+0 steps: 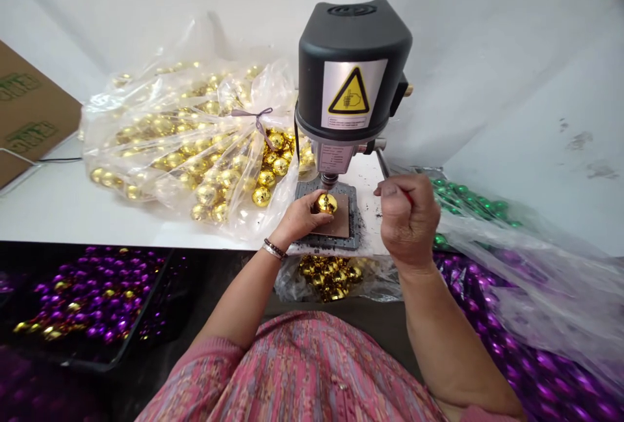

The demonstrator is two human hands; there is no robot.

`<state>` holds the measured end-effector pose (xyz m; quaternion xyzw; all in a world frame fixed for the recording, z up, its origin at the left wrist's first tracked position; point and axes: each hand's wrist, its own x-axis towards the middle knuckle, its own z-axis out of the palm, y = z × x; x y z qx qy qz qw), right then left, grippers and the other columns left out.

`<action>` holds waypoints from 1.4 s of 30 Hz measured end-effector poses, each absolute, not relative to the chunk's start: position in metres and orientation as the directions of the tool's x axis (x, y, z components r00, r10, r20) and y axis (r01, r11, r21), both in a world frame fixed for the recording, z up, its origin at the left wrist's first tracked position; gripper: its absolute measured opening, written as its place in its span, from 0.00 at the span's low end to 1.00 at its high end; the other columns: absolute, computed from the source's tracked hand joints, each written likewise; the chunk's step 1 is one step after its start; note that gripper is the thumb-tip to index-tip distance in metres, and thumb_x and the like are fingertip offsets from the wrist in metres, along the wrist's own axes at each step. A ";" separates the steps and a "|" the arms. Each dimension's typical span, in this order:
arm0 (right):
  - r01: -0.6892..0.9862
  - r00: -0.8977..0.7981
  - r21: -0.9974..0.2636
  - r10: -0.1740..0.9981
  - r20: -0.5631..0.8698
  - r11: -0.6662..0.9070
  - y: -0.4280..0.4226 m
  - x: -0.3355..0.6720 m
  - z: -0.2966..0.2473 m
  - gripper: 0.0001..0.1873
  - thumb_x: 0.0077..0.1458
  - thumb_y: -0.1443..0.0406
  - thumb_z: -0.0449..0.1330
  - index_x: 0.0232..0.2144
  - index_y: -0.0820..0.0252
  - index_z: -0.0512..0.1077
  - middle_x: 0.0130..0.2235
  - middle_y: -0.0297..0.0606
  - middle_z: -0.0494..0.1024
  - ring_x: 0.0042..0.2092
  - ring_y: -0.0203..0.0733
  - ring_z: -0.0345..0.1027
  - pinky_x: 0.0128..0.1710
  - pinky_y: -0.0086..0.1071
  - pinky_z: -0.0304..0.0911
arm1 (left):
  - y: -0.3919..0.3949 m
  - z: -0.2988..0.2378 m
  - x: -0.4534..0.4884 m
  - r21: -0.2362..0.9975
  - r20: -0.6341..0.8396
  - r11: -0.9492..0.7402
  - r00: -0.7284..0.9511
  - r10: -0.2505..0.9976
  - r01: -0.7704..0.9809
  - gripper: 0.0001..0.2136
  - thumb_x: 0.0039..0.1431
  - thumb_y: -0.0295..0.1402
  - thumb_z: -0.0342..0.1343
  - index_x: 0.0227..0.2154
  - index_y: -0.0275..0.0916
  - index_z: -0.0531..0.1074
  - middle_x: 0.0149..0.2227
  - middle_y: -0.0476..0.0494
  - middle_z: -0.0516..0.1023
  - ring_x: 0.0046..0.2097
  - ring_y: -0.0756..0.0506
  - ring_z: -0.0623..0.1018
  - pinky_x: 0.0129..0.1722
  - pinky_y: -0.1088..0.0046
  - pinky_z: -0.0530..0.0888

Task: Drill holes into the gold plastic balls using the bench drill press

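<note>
A small black drill press [355,38] stands on the white table. Under its chuck [328,181], my left hand [303,215] pinches a shiny gold ball [325,204] between thumb and fingers. The ball sits over a brown board [336,224] on the grey drill base [359,214]. The bit reaches down to the top of the ball; I cannot tell how deep. To the right of the machine, my right hand [408,217] is closed around the feed lever [383,163], whose end is mostly hidden in the fist.
Left on the table lies a tied clear bag [170,129] of gold balls, beside a cardboard box [34,110]. Below hang gold balls [331,276] in plastic. A black crate [117,363] holds purple and gold balls. Green balls [468,197] and purple balls [531,370] lie bagged right.
</note>
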<state>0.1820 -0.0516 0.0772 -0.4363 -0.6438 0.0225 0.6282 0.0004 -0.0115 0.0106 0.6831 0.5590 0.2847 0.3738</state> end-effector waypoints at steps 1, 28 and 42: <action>0.533 0.174 -0.580 0.590 0.788 0.616 -0.051 0.182 0.075 0.08 0.61 0.63 0.53 0.29 0.56 0.68 0.26 0.28 0.72 0.28 0.30 0.64 0.31 0.28 0.61 | -0.012 0.011 0.001 0.830 -0.023 -0.102 0.217 0.976 0.548 0.27 0.50 0.31 0.66 0.55 0.37 0.74 0.45 0.44 0.82 0.47 0.42 0.78 0.47 0.70 0.73; 0.346 0.399 -0.795 0.689 0.605 0.498 -0.037 0.171 0.120 0.22 0.60 0.47 0.52 0.25 0.58 0.63 0.23 0.28 0.64 0.26 0.30 0.59 0.30 0.31 0.55 | -0.040 0.001 -0.013 0.862 0.058 -0.174 0.250 0.967 0.475 0.27 0.48 0.32 0.66 0.54 0.40 0.71 0.48 0.44 0.79 0.49 0.42 0.77 0.52 0.66 0.73; 0.321 0.413 -0.810 0.697 0.586 0.491 -0.040 0.172 0.105 0.18 0.58 0.50 0.54 0.28 0.58 0.66 0.26 0.30 0.69 0.26 0.32 0.64 0.30 0.33 0.59 | -0.015 -0.006 -0.087 0.789 0.243 0.054 -0.392 0.887 0.612 0.15 0.60 0.28 0.52 0.48 0.38 0.76 0.48 0.37 0.79 0.53 0.39 0.75 0.57 0.61 0.69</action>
